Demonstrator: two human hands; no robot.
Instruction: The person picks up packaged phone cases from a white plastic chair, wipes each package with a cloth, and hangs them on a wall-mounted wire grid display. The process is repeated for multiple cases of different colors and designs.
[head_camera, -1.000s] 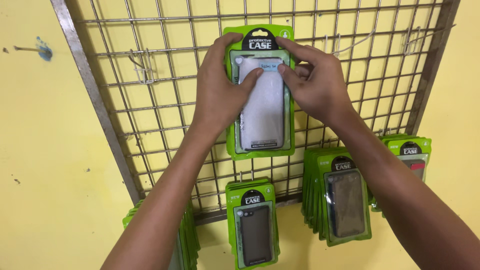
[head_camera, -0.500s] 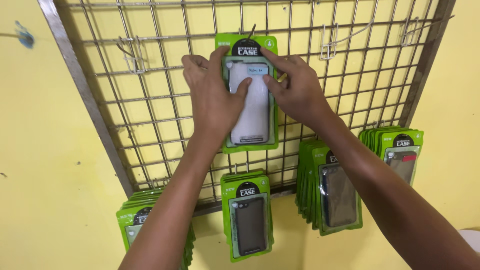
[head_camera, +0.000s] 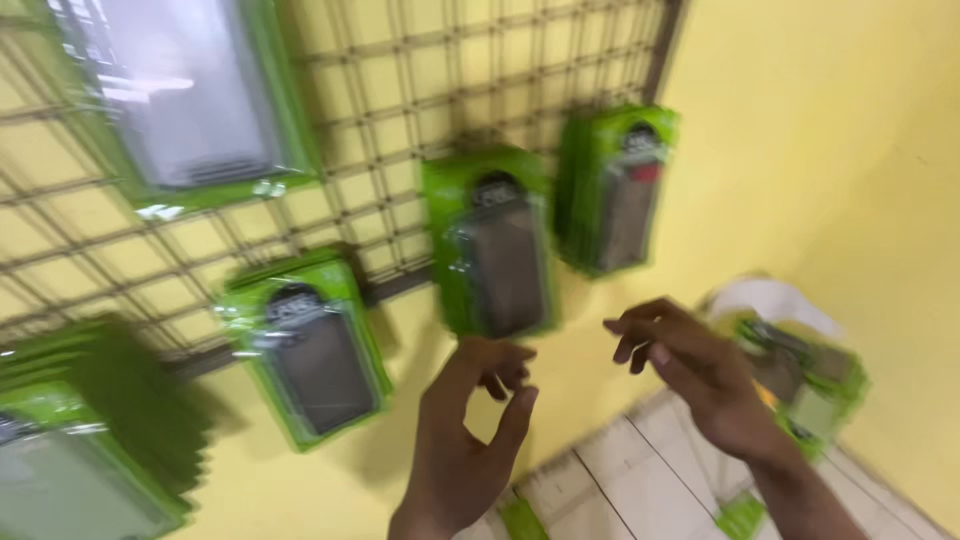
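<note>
The left hand (head_camera: 470, 440) hangs empty with its fingers loosely curled, thumb and forefinger a narrow way apart, at about six o'clock from the nearest green card-and-clear-plastic blister pack holding a dark phone case (head_camera: 492, 245). The right hand (head_camera: 700, 375) is also empty, fingers bent and spread a little, at about four o'clock from that same pack and near it, touching nothing.

That pack leans against the yellow wall (head_camera: 800, 150) just below the lower edge of the brown wire grid panel (head_camera: 420, 110). A second stack of like green packs (head_camera: 615, 190) stands at its two o'clock, and another single pack (head_camera: 310, 350) at its eight o'clock. A larger green pack with a pale case (head_camera: 180, 100) hangs on the grid at ten o'clock. A thick stack of green packs (head_camera: 90, 440) sits at the far left. At the right hand's three o'clock a white bag with more green packs (head_camera: 800, 370) lies on the pale tiled floor (head_camera: 640, 470).

The view is badly smeared, so edges are uncertain. Risks as I judge them: the leaning packs stand on their narrow ends, so a brush from either hand could topple one or fan a stack across the floor; the slick plastic could slip from a loose pinch.
</note>
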